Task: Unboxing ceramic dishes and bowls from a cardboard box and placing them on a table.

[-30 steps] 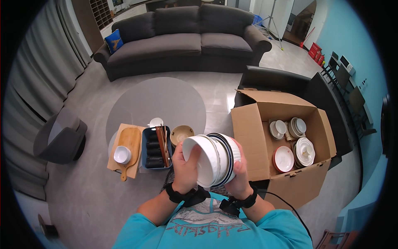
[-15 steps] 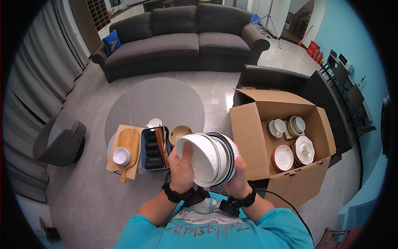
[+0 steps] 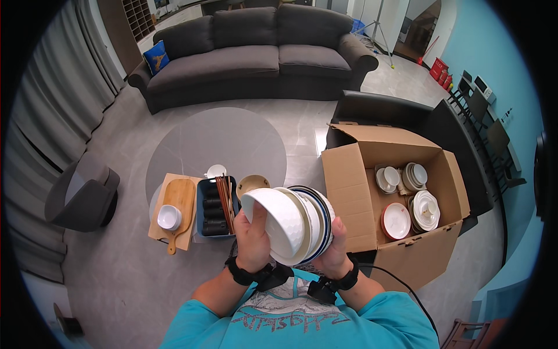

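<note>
In front of my chest, I hold several nested bowls tilted on their sides. My left hand (image 3: 252, 243) is closed on the leftmost white bowl (image 3: 285, 218), with the thumb inside its rim. That bowl leans away from the others at the top, its textured outer side showing. My right hand (image 3: 333, 249) grips the rest of the bowl stack (image 3: 318, 218) from the right; one bowl there has a dark blue rim. The fingers of both hands are partly hidden behind the bowls. A beige bowl (image 3: 253, 183) stands just beyond on the round table (image 3: 215, 136).
At right, an open cardboard box (image 3: 349, 192) on a black armchair (image 3: 383, 107) holds stacked plates and cups. A dark blue bin (image 3: 216, 234) with chopsticks and black items sits on the table, beside a wooden cutting board (image 3: 181, 200) bearing a white bowl (image 3: 169, 217).
The leftmost white bowl has tipped further left and its top has parted from the stack, baring more of its outer side. My right hand has hardly moved.
</note>
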`<act>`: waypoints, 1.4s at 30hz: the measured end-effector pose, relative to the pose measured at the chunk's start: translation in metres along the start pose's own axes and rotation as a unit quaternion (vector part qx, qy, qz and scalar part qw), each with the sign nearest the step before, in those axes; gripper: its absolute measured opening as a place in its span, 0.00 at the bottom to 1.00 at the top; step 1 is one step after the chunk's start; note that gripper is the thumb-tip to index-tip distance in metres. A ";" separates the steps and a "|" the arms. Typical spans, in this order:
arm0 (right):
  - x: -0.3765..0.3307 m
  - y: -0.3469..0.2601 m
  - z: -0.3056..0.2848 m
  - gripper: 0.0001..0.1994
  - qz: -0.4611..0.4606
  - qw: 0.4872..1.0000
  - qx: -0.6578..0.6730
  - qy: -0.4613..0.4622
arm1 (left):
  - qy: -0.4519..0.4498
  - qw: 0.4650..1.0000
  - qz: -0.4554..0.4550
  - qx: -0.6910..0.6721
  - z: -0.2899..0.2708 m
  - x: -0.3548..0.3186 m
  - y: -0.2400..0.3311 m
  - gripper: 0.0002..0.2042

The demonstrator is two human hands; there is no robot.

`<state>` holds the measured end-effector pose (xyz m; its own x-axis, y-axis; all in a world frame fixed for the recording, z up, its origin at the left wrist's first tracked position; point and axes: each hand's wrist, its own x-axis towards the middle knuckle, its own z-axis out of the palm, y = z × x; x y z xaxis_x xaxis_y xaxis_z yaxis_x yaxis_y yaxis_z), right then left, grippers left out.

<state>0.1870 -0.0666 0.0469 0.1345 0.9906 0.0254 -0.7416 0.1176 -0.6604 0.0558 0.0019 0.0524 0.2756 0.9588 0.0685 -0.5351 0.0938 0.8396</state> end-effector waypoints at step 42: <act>0.013 -0.012 -0.001 0.50 -0.092 0.955 -0.281 0.001 | -0.007 0.996 -0.084 0.006 0.005 -0.010 0.011 0.21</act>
<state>0.1982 -0.0554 0.0539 0.2301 0.9565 0.1794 -0.2356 0.2337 -0.9433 0.0511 -0.0084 0.0634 0.3711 0.9262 -0.0668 -0.4707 0.2496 0.8462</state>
